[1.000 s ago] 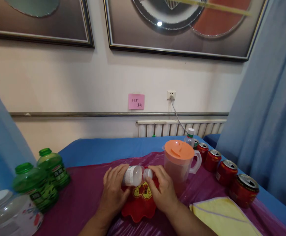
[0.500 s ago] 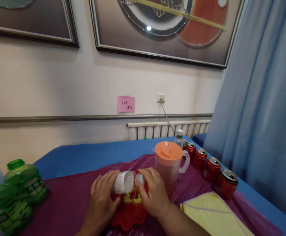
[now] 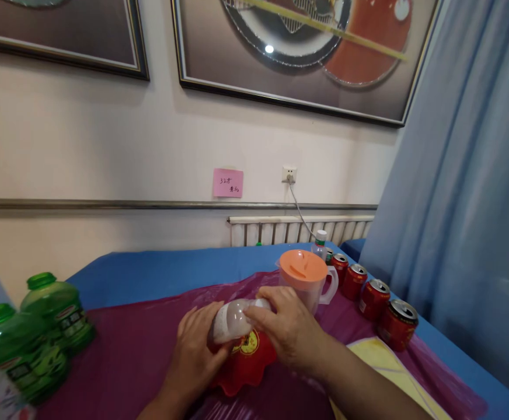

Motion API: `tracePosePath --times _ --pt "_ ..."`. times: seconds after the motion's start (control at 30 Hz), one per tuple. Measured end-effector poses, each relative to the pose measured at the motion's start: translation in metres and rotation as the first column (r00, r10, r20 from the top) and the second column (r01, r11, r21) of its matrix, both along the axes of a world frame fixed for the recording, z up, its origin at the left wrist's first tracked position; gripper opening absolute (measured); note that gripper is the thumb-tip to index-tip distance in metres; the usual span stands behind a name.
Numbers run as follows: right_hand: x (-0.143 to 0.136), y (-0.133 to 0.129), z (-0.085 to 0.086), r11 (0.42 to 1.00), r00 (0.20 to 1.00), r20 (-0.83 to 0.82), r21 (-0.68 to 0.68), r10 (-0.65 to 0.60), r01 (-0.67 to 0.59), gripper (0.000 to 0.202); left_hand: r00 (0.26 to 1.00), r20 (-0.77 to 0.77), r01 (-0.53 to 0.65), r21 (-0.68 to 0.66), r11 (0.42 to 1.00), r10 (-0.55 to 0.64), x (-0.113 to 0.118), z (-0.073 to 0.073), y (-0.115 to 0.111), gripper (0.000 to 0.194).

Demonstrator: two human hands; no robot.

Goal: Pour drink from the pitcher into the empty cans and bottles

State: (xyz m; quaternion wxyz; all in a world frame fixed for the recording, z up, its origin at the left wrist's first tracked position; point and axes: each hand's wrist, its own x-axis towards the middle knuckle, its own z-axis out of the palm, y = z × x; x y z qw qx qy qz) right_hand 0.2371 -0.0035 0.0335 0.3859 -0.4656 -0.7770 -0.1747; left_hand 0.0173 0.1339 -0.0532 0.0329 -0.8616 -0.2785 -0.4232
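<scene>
A clear plastic bottle (image 3: 233, 319) with a white label lies tilted on its side between my two hands, its neck toward the right. My left hand (image 3: 202, 344) is wrapped round the bottle's body at the base end. At the neck, the fingers of my right hand (image 3: 287, 324) close over the whitish cap, which they mostly cover. Beneath the bottle sits a red scalloped dish (image 3: 241, 373) with a yellow printed pattern, partly hidden by my hands. Just behind my right hand stands a clear pitcher (image 3: 316, 294) with an orange lid.
Red drink cans (image 3: 398, 325) stand in a row along the right edge, with another bottle (image 3: 320, 242) at the back. Large green bottles (image 3: 57, 315) are on the left. A folded yellow cloth (image 3: 381, 361) lies at right on the purple sheet (image 3: 132, 338).
The bottle and both hands have shifted slightly right and up in view. My right hand has turned over the neck, now covering more of the cap. The camera view has moved a little.
</scene>
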Motion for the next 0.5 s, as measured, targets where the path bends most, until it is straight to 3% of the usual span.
tracePosePath --times 0.1,0.17,0.23,0.3,0.4,0.5 --pt "0.009 -0.018 -0.004 0.996 0.979 -0.191 -0.042 0.067 -0.077 0.034 0.998 0.055 -0.021 -0.119 0.993 0.027 0.002 0.005 -0.004 0.059" --pt "0.01 -0.031 -0.018 0.976 0.908 -0.416 -0.169 0.054 -0.135 0.027 0.992 0.111 -0.036 -0.209 0.977 0.061 0.003 0.01 -0.007 0.057" --pt "0.007 -0.044 -0.042 0.912 0.833 -0.551 -0.361 -0.042 -0.193 0.019 0.979 0.176 -0.049 -0.301 0.952 0.106 0.004 0.013 -0.01 0.059" --pt "0.003 -0.052 -0.07 0.791 0.838 -0.516 -0.581 -0.177 -0.191 0.023 0.962 0.231 -0.041 -0.411 0.911 0.148 0.005 0.014 -0.011 0.065" --pt "-0.001 -0.055 -0.106 0.627 0.93 -0.25 -0.778 -0.27 -0.027 0.033 0.94 0.302 0.047 -0.578 0.814 0.16 0.007 0.011 -0.01 0.071" --pt "0.003 -0.056 -0.129 0.551 0.968 -0.077 -0.831 -0.238 0.07 0.036 0.906 0.392 0.16 -0.667 0.728 0.16 0.008 0.007 -0.005 0.072"
